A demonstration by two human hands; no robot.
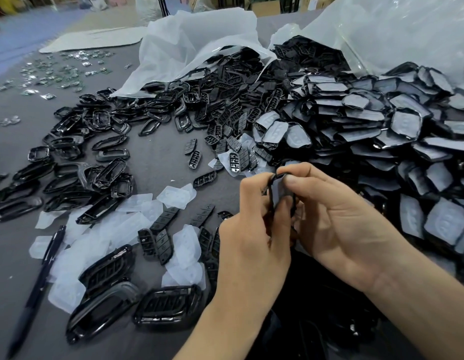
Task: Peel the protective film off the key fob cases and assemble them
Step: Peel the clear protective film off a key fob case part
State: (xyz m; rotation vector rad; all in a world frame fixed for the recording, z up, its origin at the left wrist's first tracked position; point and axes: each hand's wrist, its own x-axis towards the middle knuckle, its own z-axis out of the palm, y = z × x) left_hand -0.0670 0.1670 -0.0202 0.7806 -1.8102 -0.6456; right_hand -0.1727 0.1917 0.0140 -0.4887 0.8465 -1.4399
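Grey tabletop (158, 162) carries a dark pen (36, 289) at far left, black frames (70, 162), peeled film sheets (101, 235), then two plastic bags (189, 48) spilling black parts. Right of centre, the left hand (251, 250) and right hand (337, 219) both pinch one black key fob case (283, 196), film-faced, held above the table beside the film-covered pile (381, 136).

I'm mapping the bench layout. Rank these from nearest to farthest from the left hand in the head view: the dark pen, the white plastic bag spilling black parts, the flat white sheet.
1. The dark pen, lower left of the left hand.
2. The white plastic bag, beyond it, centre.
3. The flat white sheet, far upper left.
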